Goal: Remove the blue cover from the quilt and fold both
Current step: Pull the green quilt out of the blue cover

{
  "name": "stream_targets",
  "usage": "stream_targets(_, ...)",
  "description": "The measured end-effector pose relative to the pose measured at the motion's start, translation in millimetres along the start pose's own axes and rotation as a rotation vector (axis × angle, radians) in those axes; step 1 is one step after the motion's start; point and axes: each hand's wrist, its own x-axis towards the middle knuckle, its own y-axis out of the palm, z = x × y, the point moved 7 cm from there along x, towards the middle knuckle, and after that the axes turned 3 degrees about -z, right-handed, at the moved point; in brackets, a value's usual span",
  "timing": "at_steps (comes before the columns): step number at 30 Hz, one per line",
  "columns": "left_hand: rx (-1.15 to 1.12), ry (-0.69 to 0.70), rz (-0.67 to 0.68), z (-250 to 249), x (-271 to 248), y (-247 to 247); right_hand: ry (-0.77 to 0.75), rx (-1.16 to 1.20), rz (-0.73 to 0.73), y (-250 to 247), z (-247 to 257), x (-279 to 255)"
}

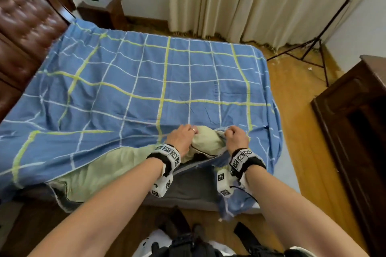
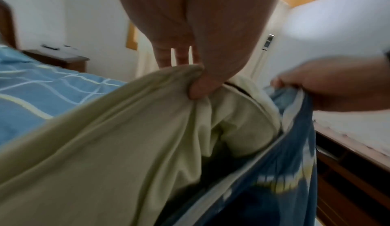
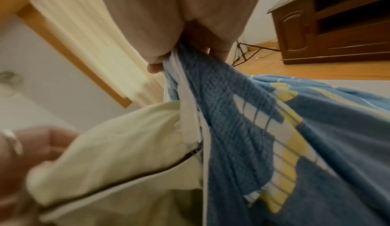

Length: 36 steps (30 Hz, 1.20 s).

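Note:
A blue cover (image 1: 146, 81) with white and yellow grid lines lies spread over the bed. Its near edge is open, and the pale green quilt (image 1: 100, 171) shows through the opening. My left hand (image 1: 183, 133) grips a bunched fold of the quilt (image 2: 147, 129), thumb pinching it from below (image 2: 198, 89). My right hand (image 1: 236, 134) is fisted round the cover's open edge (image 3: 211, 96) just to the right, holding it up. In the left wrist view the cover's edge (image 2: 284, 171) hangs beside the quilt. The two hands are a short distance apart.
A dark brown padded headboard (image 1: 25, 27) stands at the left, with a nightstand (image 1: 102, 12) behind. Cream curtains (image 1: 250, 0) hang at the far side. A black tripod (image 1: 317, 48) and a dark wooden cabinet (image 1: 359, 121) stand on the wooden floor at right.

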Motion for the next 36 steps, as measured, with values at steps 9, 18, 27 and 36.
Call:
stream_targets(9,0.269,0.422,-0.108,-71,34,-42,-0.164,0.152,-0.064,-57,66,15)
stream_targets(18,-0.043,0.076,-0.305,-77,67,-113,-0.232,-0.037,0.048,-75,18,15)
stream_targets(27,-0.279,-0.265,-0.405,-70,46,-114,0.116,-0.227,0.254,-59,-89,40)
stream_targets(36,-0.422,-0.539,-0.443,-44,12,-97,-0.077,-0.120,0.391,-48,-39,20)
